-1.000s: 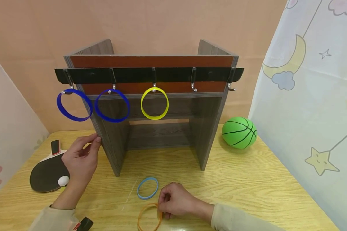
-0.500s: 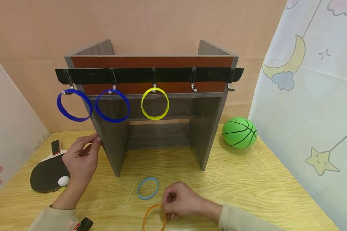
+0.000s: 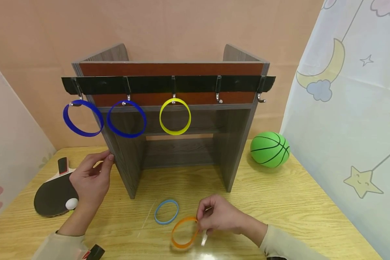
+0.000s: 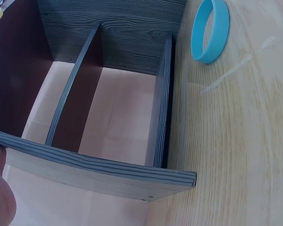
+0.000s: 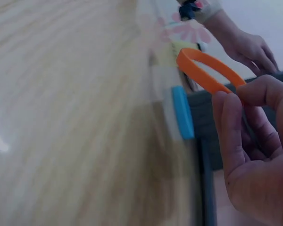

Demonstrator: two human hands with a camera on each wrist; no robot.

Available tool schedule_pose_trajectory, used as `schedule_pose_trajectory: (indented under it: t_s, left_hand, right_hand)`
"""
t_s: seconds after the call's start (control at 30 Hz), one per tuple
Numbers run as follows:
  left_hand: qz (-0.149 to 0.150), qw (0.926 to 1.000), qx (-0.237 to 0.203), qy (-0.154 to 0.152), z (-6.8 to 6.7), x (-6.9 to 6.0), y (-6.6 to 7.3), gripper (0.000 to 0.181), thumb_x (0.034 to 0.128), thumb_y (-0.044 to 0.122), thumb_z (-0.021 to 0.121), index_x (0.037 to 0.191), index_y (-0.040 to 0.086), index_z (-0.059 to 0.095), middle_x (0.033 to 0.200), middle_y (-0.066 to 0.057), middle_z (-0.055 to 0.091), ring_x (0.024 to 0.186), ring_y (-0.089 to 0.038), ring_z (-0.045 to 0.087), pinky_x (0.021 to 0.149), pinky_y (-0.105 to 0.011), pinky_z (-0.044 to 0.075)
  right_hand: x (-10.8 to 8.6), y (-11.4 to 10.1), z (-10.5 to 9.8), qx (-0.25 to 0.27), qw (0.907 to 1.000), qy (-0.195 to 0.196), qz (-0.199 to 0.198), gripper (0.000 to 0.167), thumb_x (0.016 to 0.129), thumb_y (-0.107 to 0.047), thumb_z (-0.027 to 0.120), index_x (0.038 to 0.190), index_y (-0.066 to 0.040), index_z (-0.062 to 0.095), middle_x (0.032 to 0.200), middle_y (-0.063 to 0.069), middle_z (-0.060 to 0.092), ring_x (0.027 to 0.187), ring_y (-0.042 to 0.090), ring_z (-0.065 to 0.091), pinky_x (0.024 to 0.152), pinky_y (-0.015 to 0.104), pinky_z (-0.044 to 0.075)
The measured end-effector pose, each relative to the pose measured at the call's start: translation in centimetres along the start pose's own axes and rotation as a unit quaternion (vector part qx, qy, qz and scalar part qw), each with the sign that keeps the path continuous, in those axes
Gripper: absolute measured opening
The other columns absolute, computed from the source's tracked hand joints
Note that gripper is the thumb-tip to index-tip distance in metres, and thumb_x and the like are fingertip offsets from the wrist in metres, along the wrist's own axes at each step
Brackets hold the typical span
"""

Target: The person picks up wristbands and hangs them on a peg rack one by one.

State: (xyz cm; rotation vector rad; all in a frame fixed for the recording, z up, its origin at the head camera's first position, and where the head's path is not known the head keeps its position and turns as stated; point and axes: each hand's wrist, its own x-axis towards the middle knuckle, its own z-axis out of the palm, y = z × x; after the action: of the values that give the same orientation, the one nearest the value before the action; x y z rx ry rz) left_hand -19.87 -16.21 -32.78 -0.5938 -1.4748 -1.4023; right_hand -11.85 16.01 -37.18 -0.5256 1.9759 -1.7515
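Note:
My right hand (image 3: 221, 216) pinches an orange ring (image 3: 178, 245) at its right side, just above the table. In the right wrist view the orange ring (image 5: 200, 75) sits between thumb and fingertips of the right hand (image 5: 259, 150). A light blue ring (image 3: 156, 213) lies flat on the table to the left of it. My left hand (image 3: 92, 180) grips the edge of the grey shelf's left side panel (image 3: 125, 169). Two dark blue rings (image 3: 100, 124) (image 3: 144, 124) and a yellow ring (image 3: 189, 119) hang from the left three hooks of the black rail (image 3: 195, 84).
Two hooks (image 3: 218, 96) at the rail's right bear no ring. A green ball (image 3: 269, 149) sits right of the shelf. At the left lie a black paddle (image 3: 52, 195) and a white ball (image 3: 72, 204); patterned cloth (image 3: 351, 108) hangs at the right.
My right hand has moved right and slightly up with the orange ring, which is now raised from the table. The left hand stays on the panel.

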Motion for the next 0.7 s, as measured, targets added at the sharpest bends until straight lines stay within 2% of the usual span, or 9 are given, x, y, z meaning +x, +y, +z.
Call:
schedule_pose_trajectory:
  t_s: [0.1, 0.27, 0.4, 0.57, 0.7]
  left_hand:
    - [0.0, 1.0, -0.001, 0.0, -0.1, 0.0, -0.2, 0.011, 0.076, -0.021, 0.064, 0.087, -0.021, 0.065, 0.082, -0.019, 0.067, 0.074, -0.01, 0.065, 0.072, -0.017, 0.053]
    - [0.001, 0.9999, -0.015, 0.002, -0.1, 0.0, -0.2, 0.011, 0.0757, -0.022, 0.063, 0.086, -0.022, 0.064, 0.081, -0.02, 0.067, 0.074, -0.011, 0.065, 0.072, -0.018, 0.053]
    - [0.002, 0.9998, -0.017, 0.002, -0.2, 0.0, -0.3, 0.011, 0.0754, -0.022, 0.063, 0.086, -0.022, 0.064, 0.081, -0.02, 0.067, 0.074, -0.012, 0.065, 0.072, -0.019, 0.053]
    - [0.003, 0.9999, -0.012, 0.001, -0.2, 0.0, -0.1, 0.01, 0.0754, -0.021, 0.064, 0.085, -0.023, 0.064, 0.081, -0.018, 0.067, 0.073, -0.011, 0.065, 0.072, -0.018, 0.053]
    - [0.0, 0.9998, -0.02, -0.003, 0.0, 0.0, 0.0, 0.009, 0.0756, -0.022, 0.063, 0.085, -0.023, 0.063, 0.08, -0.017, 0.067, 0.073, -0.011, 0.065, 0.073, -0.019, 0.053]
  right_hand:
    - [-0.2, -0.5, -0.9, 0.011, 0.9998, 0.007, -0.016, 0.01, 0.073, 0.007, 0.066, 0.077, 0.009, 0.058, 0.073, 0.007, 0.062, 0.065, 0.024, 0.064, 0.05, 0.029, 0.054]
    - [-0.4, -1.6, -2.3, 0.032, 0.9972, 0.02, -0.065, 0.01, 0.075, 0.01, 0.063, 0.078, 0.013, 0.053, 0.075, 0.007, 0.059, 0.066, 0.023, 0.064, 0.052, 0.035, 0.056]
    - [-0.6, -2.5, -3.2, 0.051, 0.9925, 0.034, -0.105, 0.008, 0.075, 0.013, 0.06, 0.077, 0.007, 0.054, 0.076, 0.006, 0.06, 0.067, 0.021, 0.065, 0.053, 0.031, 0.056]
    - [-0.6, -3.7, -4.2, 0.086, 0.9801, 0.05, -0.172, 0.02, 0.076, 0.013, 0.059, 0.078, -0.006, 0.059, 0.084, 0.006, 0.058, 0.068, 0.017, 0.064, 0.057, 0.028, 0.056]
    - [-0.6, -4.4, -4.7, 0.12, 0.965, 0.044, -0.229, 0.025, 0.079, 0.015, 0.058, 0.081, -0.009, 0.062, 0.089, 0.006, 0.058, 0.068, 0.014, 0.062, 0.059, 0.025, 0.055]
